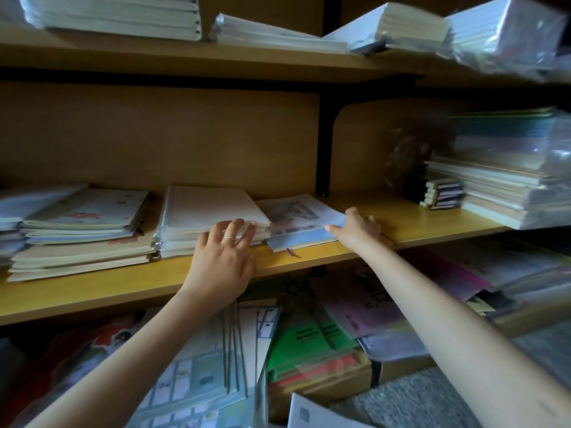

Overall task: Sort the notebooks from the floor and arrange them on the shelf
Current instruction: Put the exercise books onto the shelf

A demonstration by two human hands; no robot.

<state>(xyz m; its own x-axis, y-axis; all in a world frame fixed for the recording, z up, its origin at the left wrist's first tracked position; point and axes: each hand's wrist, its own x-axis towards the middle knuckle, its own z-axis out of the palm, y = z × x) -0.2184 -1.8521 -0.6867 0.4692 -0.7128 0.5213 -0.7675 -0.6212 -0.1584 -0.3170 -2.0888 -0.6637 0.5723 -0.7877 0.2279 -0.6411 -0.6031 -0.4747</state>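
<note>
Left hand, fingers spread, steadies the white stack; right hand pinches the blue notebook, apparently to square it alongside on the shelf.

one head-worn view, close to the middle shelf, facing it and tilted slightly down; the upper shelf spans the top edge, loose piles lie below.

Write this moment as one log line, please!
stage: shelving | left hand: flat against spiral notebook stack | right hand: holds blue notebook by right edge | place: middle shelf
</note>
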